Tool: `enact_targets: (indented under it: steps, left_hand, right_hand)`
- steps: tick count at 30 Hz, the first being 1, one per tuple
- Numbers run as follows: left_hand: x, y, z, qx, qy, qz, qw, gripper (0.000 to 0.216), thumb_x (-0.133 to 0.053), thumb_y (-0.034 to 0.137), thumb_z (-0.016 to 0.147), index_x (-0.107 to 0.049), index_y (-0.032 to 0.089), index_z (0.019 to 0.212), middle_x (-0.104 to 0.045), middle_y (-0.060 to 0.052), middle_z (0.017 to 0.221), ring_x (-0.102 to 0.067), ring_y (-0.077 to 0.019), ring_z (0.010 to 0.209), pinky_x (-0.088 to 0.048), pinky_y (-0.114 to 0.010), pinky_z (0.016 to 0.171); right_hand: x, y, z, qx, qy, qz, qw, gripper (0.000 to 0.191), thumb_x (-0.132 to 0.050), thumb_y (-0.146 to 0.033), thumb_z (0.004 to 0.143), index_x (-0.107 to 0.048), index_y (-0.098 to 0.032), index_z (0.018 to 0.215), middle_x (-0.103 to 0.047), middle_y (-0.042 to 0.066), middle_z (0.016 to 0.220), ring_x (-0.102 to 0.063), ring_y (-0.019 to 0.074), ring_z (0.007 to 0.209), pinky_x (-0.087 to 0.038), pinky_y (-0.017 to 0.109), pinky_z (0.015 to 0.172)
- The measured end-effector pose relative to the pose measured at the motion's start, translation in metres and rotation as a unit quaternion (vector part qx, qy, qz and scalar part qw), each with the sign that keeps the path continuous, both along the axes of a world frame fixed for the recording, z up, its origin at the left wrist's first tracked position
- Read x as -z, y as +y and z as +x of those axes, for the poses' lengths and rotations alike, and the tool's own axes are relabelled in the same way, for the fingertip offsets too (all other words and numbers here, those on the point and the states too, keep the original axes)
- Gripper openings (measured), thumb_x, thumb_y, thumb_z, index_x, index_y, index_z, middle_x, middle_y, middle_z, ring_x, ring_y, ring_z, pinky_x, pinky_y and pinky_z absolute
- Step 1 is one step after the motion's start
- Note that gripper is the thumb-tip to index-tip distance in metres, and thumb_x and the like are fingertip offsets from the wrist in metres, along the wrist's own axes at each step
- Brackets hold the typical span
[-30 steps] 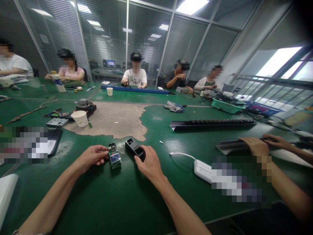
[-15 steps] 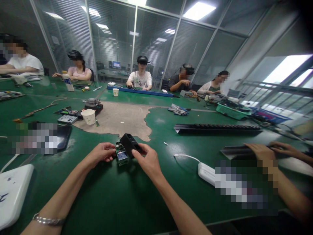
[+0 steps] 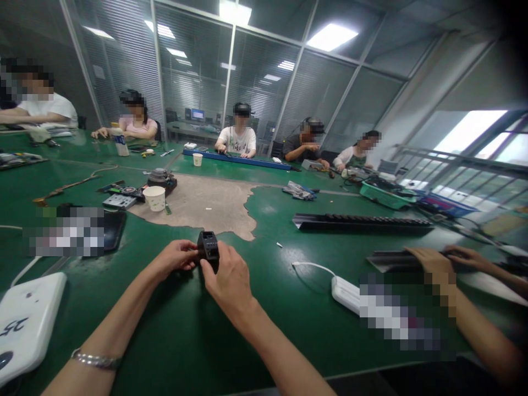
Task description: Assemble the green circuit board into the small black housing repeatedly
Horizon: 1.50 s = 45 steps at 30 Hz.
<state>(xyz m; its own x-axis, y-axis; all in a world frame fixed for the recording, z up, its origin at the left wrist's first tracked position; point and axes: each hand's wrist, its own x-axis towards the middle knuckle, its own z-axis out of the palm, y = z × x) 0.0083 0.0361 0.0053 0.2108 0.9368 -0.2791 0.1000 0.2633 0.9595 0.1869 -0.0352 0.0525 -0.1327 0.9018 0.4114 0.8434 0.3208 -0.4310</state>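
Observation:
A small black plastic housing (image 3: pixel 208 245) stands on the green table (image 3: pixel 185 330) just in front of me. My left hand (image 3: pixel 175 257) pinches its left side with curled fingers. My right hand (image 3: pixel 229 280) wraps round its right and near side, covering its lower part. The small circuit board with the blue screen is hidden, under the housing or behind my fingers.
A white device (image 3: pixel 25 324) lies at the near left. A white paper cup (image 3: pixel 155 198) and electronic parts sit beyond my hands beside a worn bare patch (image 3: pixel 202 203). A co-worker's hands (image 3: pixel 433 258) rest on a black rail at right, by a white power adapter (image 3: pixel 344 289). Several people sit along the far side.
My right hand picked up the black housing and brought it left over the circuit board held by my left hand. Both hands now close round the housing, and the board is out of sight.

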Motion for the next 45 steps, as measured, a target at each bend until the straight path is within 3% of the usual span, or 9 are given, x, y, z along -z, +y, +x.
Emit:
enact_targets:
  steps: [7, 18, 26, 33, 37, 45]
  left_hand:
    - [0.003, 0.001, -0.001, -0.002, 0.0, 0.007, 1.0, 0.042, -0.073, 0.034, 0.071, -0.058, 0.011, 0.103, -0.066, -0.002, 0.061, -0.06, -0.0107, 0.052, -0.043, -0.017, 0.047]
    - [-0.004, -0.001, 0.0, -0.01, 0.007, -0.005, 1.0, 0.041, -0.07, 0.031, 0.074, -0.056, 0.011, 0.108, -0.067, -0.003, 0.068, -0.061, -0.0103, 0.054, -0.043, -0.018, 0.047]
    - [-0.01, -0.006, -0.002, -0.013, -0.019, -0.004, 1.0, 0.059, -0.07, 0.037, 0.075, -0.049, 0.015, 0.126, -0.066, -0.003, 0.072, -0.061, -0.0106, 0.053, -0.043, -0.019, 0.048]
    - [-0.004, -0.004, -0.002, -0.013, -0.001, 0.001, 1.0, 0.053, -0.057, 0.059, 0.08, -0.056, 0.014, 0.108, -0.065, -0.004, 0.075, -0.061, -0.0118, 0.052, -0.047, -0.022, 0.048]
    - [-0.002, -0.004, 0.0, -0.018, 0.042, 0.015, 0.999, 0.054, -0.06, 0.06, 0.076, -0.056, 0.014, 0.104, -0.063, -0.003, 0.068, -0.061, -0.0135, 0.05, -0.049, -0.025, 0.048]
    - [-0.008, -0.005, 0.006, -0.047, 0.023, 0.03, 0.998, 0.051, -0.066, 0.056, 0.074, -0.057, 0.015, 0.103, -0.06, 0.002, 0.065, -0.06, -0.0118, 0.051, -0.048, -0.023, 0.049]
  right_hand:
    - [-0.003, -0.003, -0.01, 0.016, -0.068, -0.01, 0.998, 0.029, -0.057, -0.036, 0.085, -0.05, -0.018, 0.107, -0.058, 0.009, 0.098, -0.055, 0.024, 0.09, -0.046, 0.033, 0.074]
    - [-0.001, 0.004, -0.005, 0.01, -0.076, -0.027, 0.997, 0.028, -0.057, -0.037, 0.081, -0.053, -0.018, 0.101, -0.06, 0.009, 0.096, -0.057, 0.0234, 0.088, -0.044, 0.032, 0.074]
    - [0.002, 0.012, 0.002, 0.001, -0.054, -0.024, 0.998, 0.028, -0.057, -0.037, 0.081, -0.055, -0.018, 0.101, -0.061, 0.008, 0.093, -0.058, 0.0231, 0.087, -0.045, 0.032, 0.076]
    - [0.008, 0.011, 0.002, 0.0, -0.099, -0.032, 0.995, 0.031, -0.06, -0.036, 0.077, -0.055, -0.018, 0.103, -0.062, 0.009, 0.094, -0.059, 0.0259, 0.087, -0.046, 0.034, 0.071]
    - [0.017, 0.012, 0.007, -0.004, -0.075, -0.04, 0.996, 0.039, -0.058, -0.046, 0.081, -0.054, -0.017, 0.106, -0.063, 0.01, 0.094, -0.061, 0.025, 0.086, -0.046, 0.033, 0.073]
    - [0.027, 0.015, -0.006, 0.014, -0.024, -0.056, 0.998, 0.038, -0.056, -0.05, 0.084, -0.058, -0.015, 0.099, -0.064, 0.011, 0.091, -0.063, 0.025, 0.085, -0.047, 0.034, 0.074]
